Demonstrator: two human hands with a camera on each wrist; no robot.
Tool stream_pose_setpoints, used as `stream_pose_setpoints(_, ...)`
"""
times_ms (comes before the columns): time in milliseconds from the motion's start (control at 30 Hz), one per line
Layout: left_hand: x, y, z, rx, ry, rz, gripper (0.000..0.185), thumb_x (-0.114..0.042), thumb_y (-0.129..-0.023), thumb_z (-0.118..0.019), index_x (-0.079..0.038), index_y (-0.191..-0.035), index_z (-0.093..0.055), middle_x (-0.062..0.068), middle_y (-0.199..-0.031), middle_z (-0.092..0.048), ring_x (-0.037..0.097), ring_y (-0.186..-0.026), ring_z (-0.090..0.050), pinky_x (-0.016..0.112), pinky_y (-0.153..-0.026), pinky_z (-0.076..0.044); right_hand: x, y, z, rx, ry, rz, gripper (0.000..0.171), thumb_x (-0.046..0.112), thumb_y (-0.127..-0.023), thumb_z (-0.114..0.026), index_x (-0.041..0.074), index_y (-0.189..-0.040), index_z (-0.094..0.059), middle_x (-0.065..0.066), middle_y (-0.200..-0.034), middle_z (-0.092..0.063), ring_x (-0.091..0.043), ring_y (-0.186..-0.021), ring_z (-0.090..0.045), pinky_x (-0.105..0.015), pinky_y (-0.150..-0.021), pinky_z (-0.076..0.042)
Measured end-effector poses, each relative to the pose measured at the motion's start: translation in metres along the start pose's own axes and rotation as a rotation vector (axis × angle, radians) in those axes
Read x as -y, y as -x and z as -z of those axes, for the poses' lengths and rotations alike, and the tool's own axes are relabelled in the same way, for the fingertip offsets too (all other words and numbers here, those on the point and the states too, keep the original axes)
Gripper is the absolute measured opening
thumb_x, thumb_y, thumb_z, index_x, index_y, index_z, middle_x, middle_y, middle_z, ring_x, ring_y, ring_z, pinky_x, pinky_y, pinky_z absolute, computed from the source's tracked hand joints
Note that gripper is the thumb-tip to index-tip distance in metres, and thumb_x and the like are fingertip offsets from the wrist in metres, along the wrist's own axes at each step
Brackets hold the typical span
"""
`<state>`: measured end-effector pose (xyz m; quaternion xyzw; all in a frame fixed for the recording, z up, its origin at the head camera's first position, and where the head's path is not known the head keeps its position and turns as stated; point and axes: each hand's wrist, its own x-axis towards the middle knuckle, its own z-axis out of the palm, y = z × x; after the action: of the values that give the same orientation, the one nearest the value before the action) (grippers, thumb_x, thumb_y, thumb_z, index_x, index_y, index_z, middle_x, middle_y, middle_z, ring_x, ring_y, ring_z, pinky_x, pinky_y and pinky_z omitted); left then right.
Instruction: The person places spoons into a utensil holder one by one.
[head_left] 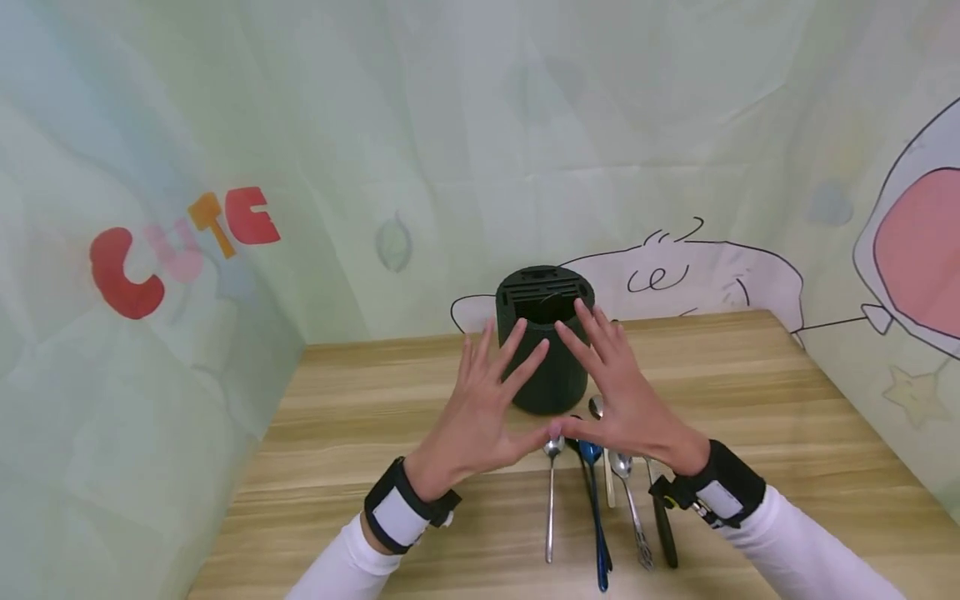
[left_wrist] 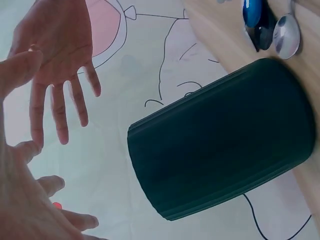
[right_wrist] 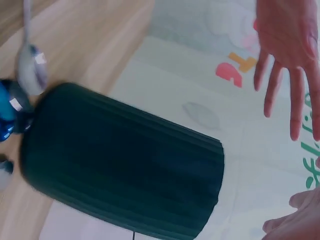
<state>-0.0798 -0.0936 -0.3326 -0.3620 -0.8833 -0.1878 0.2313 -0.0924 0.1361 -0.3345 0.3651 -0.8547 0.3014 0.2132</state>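
My left hand and right hand are raised with fingers spread, and their thumb tips meet in the head view. Neither holds anything. Behind them a dark green utensil holder stands upright on the table, its slotted top partly overlapped by my fingertips. In the left wrist view the holder lies off to the side of both hands. Below the hands are a silver spoon, a blue spoon, a spoon with an ornate handle and a black-handled utensil.
The wood-grain table reaches back to a pale printed cloth that hangs behind and at both sides. Another spoon with a light handle lies partly behind my right hand, close to the foot of the holder.
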Motion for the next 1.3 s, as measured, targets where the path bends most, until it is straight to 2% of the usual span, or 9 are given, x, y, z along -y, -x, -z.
stream_pose_setpoints(300,-0.005,0.027,-0.015,0.098,-0.069,0.031,0.096,-0.064,-0.08,-0.067,-0.029,-0.157,-0.022,0.004,-0.167,-0.01,0.049,-0.15,-0.007,0.074,-0.111,-0.019,0.003,0.027,-0.017,0.022,0.137,-0.03,0.104,0.086,-0.079,-0.04,0.021,-0.158,-0.021,-0.016,-0.166,-0.009,-0.039,-0.153,-0.002,-0.072,-0.116,-0.006)
stream_pose_setpoints(433,-0.008,0.042,-0.025,0.17,-0.032,0.078,0.094,-0.06,-0.08,-0.07,-0.029,-0.156,-0.026,0.004,-0.167,-0.012,0.047,-0.15,-0.01,0.072,-0.112,-0.021,0.0,0.04,-0.028,0.066,0.205,-0.057,0.103,0.084,-0.079,-0.042,0.021,-0.157,-0.022,-0.016,-0.166,-0.01,-0.041,-0.153,-0.006,-0.068,-0.117,-0.012)
stream_pose_setpoints(700,-0.022,0.065,-0.049,0.399,0.033,0.219,0.088,-0.06,-0.082,-0.069,-0.029,-0.155,-0.029,0.007,-0.166,-0.013,0.049,-0.148,-0.018,0.065,-0.113,-0.029,-0.007,0.059,-0.051,0.157,0.274,-0.136,0.103,0.061,-0.073,-0.076,0.021,-0.155,-0.03,-0.017,-0.163,-0.02,-0.045,-0.15,-0.015,-0.067,-0.116,-0.016)
stream_pose_setpoints(867,-0.031,0.071,-0.06,0.415,0.012,0.242,0.085,-0.057,-0.083,-0.069,-0.026,-0.153,-0.033,0.012,-0.162,-0.027,0.047,-0.142,-0.033,0.059,-0.108,-0.041,-0.006,0.064,-0.061,0.173,0.303,-0.167,0.1,0.058,-0.072,-0.08,0.017,-0.152,-0.037,-0.018,-0.161,-0.025,-0.046,-0.147,-0.022,-0.065,-0.116,-0.022)
stream_pose_setpoints(967,-0.035,0.073,-0.065,0.409,-0.009,0.276,0.081,-0.054,-0.084,-0.07,-0.018,-0.15,-0.039,0.014,-0.154,-0.04,0.04,-0.133,-0.048,0.053,-0.098,-0.05,-0.005,0.066,-0.066,0.18,0.299,-0.209,0.093,0.055,-0.071,-0.082,0.014,-0.147,-0.046,-0.018,-0.158,-0.033,-0.044,-0.143,-0.033,-0.061,-0.111,-0.035)
stream_pose_setpoints(1067,-0.038,0.075,-0.071,0.408,0.001,0.333,0.075,-0.048,-0.084,-0.072,-0.009,-0.143,-0.048,0.015,-0.135,-0.057,0.031,-0.114,-0.063,0.044,-0.085,-0.057,-0.002,0.066,-0.073,0.193,0.287,-0.273,0.076,0.049,-0.074,-0.082,0.01,-0.133,-0.059,-0.016,-0.139,-0.055,-0.033,-0.119,-0.06,-0.048,-0.092,-0.055)
stream_pose_setpoints(1133,-0.039,0.075,-0.075,0.407,0.024,0.363,0.065,-0.043,-0.083,-0.074,-0.002,-0.131,-0.056,0.014,-0.115,-0.067,0.026,-0.098,-0.068,0.038,-0.075,-0.057,-0.001,0.064,-0.079,0.216,0.27,-0.323,0.055,0.044,-0.076,-0.082,0.008,-0.115,-0.067,-0.01,-0.116,-0.068,-0.023,-0.095,-0.068,-0.038,-0.074,-0.058)
stream_pose_setpoints(1233,-0.039,0.073,-0.083,0.416,0.059,0.399,0.047,-0.037,-0.083,-0.076,0.001,-0.108,-0.065,0.01,-0.087,-0.07,0.018,-0.076,-0.067,0.029,-0.06,-0.052,-0.002,0.061,-0.088,0.266,0.235,-0.409,0.03,0.037,-0.079,-0.081,0.011,-0.086,-0.069,-0.001,-0.08,-0.07,-0.012,-0.066,-0.064,-0.029,-0.054,-0.051)
stream_pose_setpoints(1300,-0.037,0.071,-0.088,0.437,0.095,0.429,0.035,-0.033,-0.083,-0.076,0.0,-0.093,-0.067,0.006,-0.074,-0.065,0.014,-0.066,-0.06,0.026,-0.053,-0.045,-0.003,0.059,-0.094,0.323,0.189,-0.47,0.028,0.034,-0.08,-0.08,0.013,-0.07,-0.063,0.003,-0.065,-0.063,-0.01,-0.056,-0.057,-0.026,-0.048,-0.044)
